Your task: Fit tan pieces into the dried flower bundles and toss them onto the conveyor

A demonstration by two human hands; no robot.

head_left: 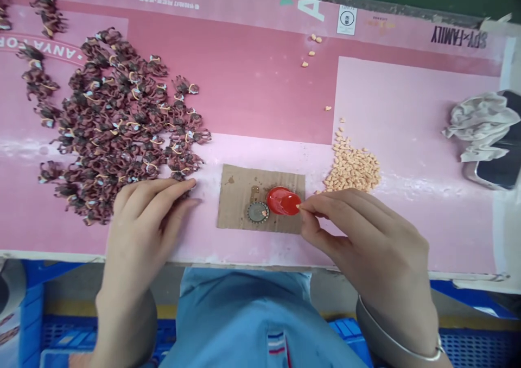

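My right hand (358, 227) pinches a tiny beige piece (298, 207) between thumb and fingertips, at the rim of a small red dish (279, 200). The dish sits on a stained cardboard piece (232, 194), beside a grey bottle cap (257, 212) with a small beige bit in it. My left hand (150, 216) rests at the near right edge of a pile of small brown figurines (118, 118). Its thumb and index finger close around a dark figurine (186, 193), mostly hidden by the fingers. Many figurines show light-coloured cords.
A heap of tiny beige pieces (354, 170) lies beyond my right hand, with several strays (311, 54) farther back. On the right, a crumpled white cloth (482, 121) partly covers a phone (499, 170). Blue crates (69, 338) stand below the pink-covered table (252, 86).
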